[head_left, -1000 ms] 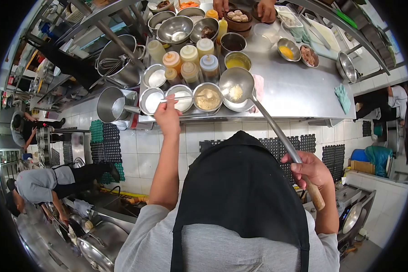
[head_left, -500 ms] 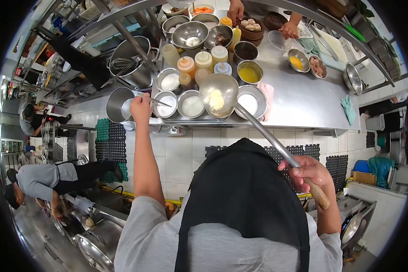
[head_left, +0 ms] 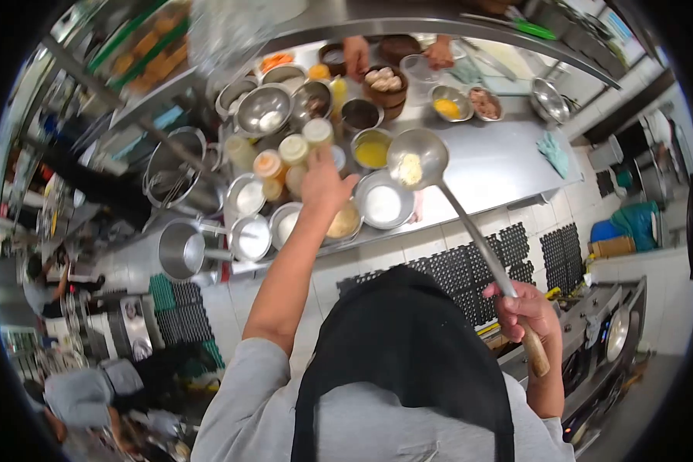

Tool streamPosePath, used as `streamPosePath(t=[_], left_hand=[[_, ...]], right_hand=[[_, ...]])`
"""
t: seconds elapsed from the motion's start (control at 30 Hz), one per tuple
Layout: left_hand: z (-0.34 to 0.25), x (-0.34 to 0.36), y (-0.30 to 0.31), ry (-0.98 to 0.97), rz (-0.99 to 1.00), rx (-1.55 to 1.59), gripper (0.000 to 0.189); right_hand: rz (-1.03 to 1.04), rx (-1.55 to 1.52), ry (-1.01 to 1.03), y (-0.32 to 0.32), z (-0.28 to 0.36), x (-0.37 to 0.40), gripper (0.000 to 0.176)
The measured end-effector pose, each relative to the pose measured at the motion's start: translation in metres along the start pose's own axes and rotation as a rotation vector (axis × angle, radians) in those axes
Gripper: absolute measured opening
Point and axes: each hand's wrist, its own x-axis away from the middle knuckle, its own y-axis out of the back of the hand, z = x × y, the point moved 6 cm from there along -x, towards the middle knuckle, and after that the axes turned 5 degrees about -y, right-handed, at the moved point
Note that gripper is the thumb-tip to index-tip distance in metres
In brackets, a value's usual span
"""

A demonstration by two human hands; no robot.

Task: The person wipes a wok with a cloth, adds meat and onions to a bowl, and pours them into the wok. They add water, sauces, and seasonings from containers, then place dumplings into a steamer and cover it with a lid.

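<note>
My right hand [head_left: 525,309] is wrapped round the wooden-ended handle of a long metal wok ladle [head_left: 430,152]. Pale yellow minced bits [head_left: 407,170] lie in its bowl, which hangs over the front part of the steel counter. My left hand [head_left: 327,183] reaches across the front containers with thumb and fingers apart, fingertips at the squeeze bottles. Around it stand a cream-topped squeeze bottle [head_left: 293,148], an orange one [head_left: 269,164] and a blue-topped one [head_left: 337,158], partly hidden by the hand. A tub of white granules [head_left: 383,204] sits between my hand and the ladle.
A bowl of yellow liquid [head_left: 373,149] stands behind the ladle. Across the counter [head_left: 500,154], another person's hands [head_left: 356,58] are near a bamboo steamer [head_left: 386,98] of dumplings. A metal shelf edge [head_left: 431,25] crosses above. Large pots [head_left: 182,249] stand at left.
My left hand has let go of the thin-handled utensil at the white-filled tub and moved right to the bottles. The ladle has swung right, its contents still inside. The view has tilted.
</note>
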Motion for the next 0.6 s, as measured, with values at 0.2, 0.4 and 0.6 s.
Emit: streamPosePath(t=[0.2,0.4,0.6], left_hand=[[0.012,-0.024,-0.02,-0.014,0.091,-0.157,0.08],[-0.003,-0.019,0.006,-0.05,-0.044,-0.189,0.072],[-0.114,-0.008,0.076,-0.173,-0.235,-0.192,0.063]], right_hand=[[-0.009,-0.096,0.022,0.03,-0.023,0.021,0.034],[0.061,-0.118,0.064,0.076,-0.023,0.029,0.033],[0.086,-0.149,0.112,0.141,-0.017,0.054,0.03]])
